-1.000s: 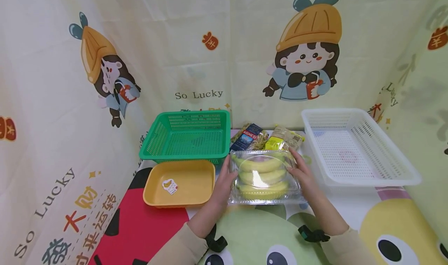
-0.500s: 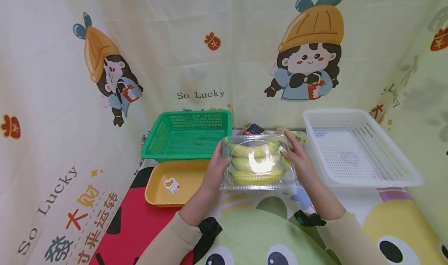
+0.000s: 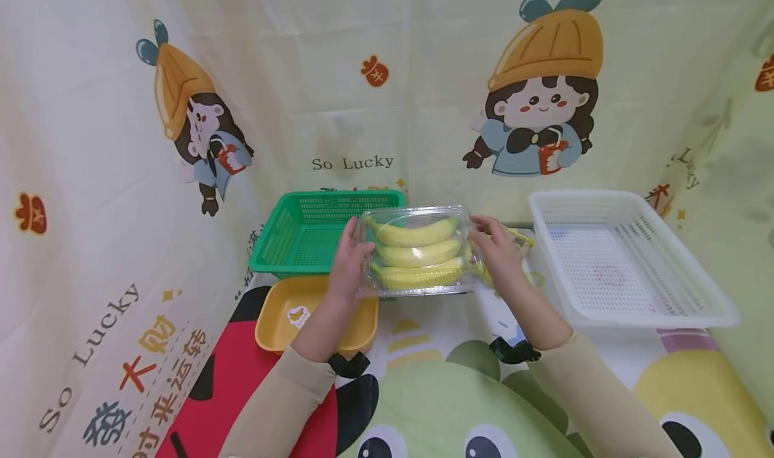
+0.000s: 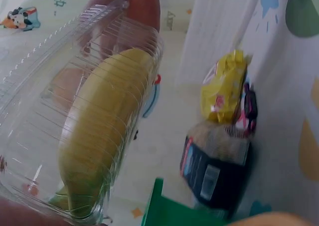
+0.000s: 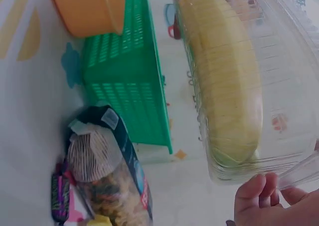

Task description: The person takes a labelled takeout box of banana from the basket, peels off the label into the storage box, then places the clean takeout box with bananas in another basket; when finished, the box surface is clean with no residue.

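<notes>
Both hands hold a clear plastic clamshell box of bananas (image 3: 417, 251) up in the air, level with the far baskets. My left hand (image 3: 347, 262) grips its left end, thumb on the near face. At the right end my right hand (image 3: 499, 255) pinches the box; its fingertips show at the box's edge in the right wrist view. Several yellow bananas lie stacked inside. The box's left part covers some of the green basket (image 3: 290, 233). In the left wrist view, a banana (image 4: 104, 126) shows through the ribbed plastic wall.
A yellow-orange tray (image 3: 278, 340) with a banana sticker stands in front of the green basket. On the right is a white basket (image 3: 683, 270). A pasta bag (image 5: 117, 171) and a yellow packet (image 4: 224, 89) lie behind the box, mostly hidden in the head view.
Both hands have carried the box of bananas up and to the left, from before the bags to partly over the green basket. Baskets and tray stay put.
</notes>
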Available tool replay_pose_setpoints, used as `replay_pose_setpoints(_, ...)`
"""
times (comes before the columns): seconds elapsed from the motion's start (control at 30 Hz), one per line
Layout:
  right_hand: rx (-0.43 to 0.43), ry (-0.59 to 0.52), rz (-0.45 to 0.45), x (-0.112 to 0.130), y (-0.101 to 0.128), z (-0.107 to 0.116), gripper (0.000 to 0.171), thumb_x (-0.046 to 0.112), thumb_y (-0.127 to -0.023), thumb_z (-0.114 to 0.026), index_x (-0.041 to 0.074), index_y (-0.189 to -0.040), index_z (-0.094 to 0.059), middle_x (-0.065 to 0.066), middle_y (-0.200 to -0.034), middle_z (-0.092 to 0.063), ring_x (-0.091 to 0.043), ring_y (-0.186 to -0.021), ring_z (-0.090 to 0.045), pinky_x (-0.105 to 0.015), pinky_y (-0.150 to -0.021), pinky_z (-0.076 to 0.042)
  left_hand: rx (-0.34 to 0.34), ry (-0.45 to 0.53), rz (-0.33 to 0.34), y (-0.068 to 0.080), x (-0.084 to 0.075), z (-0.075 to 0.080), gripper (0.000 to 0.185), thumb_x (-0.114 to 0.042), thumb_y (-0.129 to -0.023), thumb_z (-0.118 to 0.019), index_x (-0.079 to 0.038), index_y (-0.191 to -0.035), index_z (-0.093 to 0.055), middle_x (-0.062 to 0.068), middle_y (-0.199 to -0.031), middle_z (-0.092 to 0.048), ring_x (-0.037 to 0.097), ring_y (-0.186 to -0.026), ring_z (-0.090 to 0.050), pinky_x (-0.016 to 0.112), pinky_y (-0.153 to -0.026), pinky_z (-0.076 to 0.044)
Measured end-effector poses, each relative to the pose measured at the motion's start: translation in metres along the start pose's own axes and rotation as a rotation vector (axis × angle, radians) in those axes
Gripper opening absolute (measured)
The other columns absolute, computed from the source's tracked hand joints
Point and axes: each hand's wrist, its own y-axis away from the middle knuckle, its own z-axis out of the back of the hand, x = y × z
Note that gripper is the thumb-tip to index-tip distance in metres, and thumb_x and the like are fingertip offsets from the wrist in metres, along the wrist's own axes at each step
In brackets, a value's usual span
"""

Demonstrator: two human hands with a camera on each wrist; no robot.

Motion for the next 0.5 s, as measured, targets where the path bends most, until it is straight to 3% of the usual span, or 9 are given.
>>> replay_pose_setpoints(0.13,0.022,-0.034,-0.027,0.004,-0.012,-0.011,0.052,0.038,-0.101,-0.047,0.019,-0.149,-0.039,-0.014,-0.145,-0.042,-0.028,-0.123,-0.042,-0.044,-0.102,-0.037,-0.063,0.02,0.022,-0.007,-0.005,0.01,0.068,-0.025,-0.098,-0.052,-0.024,-0.157,-0.02,-0.003,-0.163,-0.023,0.02,-0.148,-0.027,0.047,-0.119,-0.03)
replay_pose_setpoints(0.27,-0.012,-0.071,-0.028,0.009,-0.023,-0.025,0.048,0.035,-0.1,-0.048,0.017,-0.144,-0.043,-0.013,-0.131,-0.048,-0.021,-0.098,-0.044,-0.034,-0.083,-0.04,-0.132,-0.039,0.044,-0.015,-0.009,0.021,0.062,-0.033,-0.1,-0.052,-0.021,-0.155,-0.027,-0.002,-0.16,-0.03,0.018,-0.147,-0.028,0.043,-0.121,-0.027)
replay_pose_setpoints(0.33,-0.044,-0.084,-0.024,0.012,-0.028,-0.032,0.045,0.034,-0.1,-0.049,0.014,-0.141,-0.046,-0.008,-0.13,-0.047,-0.017,-0.1,-0.045,-0.032,-0.084,-0.04,-0.156,-0.091,0.061,-0.017,-0.011,0.028,0.062,-0.038,-0.099,-0.053,-0.023,-0.155,-0.029,-0.004,-0.16,-0.031,0.017,-0.148,-0.027,0.041,-0.122,-0.025)
replay_pose_setpoints(0.5,-0.101,-0.1,-0.018,0.017,-0.04,-0.047,0.041,0.035,-0.099,-0.051,0.01,-0.131,-0.055,-0.004,-0.135,-0.051,-0.021,-0.122,-0.045,-0.039,-0.103,-0.04,-0.19,-0.162,0.088,-0.023,-0.018,0.043,0.063,-0.043,-0.099,-0.054,-0.026,-0.155,-0.032,-0.008,-0.162,-0.028,0.017,-0.149,-0.026,0.04,-0.122,-0.026)
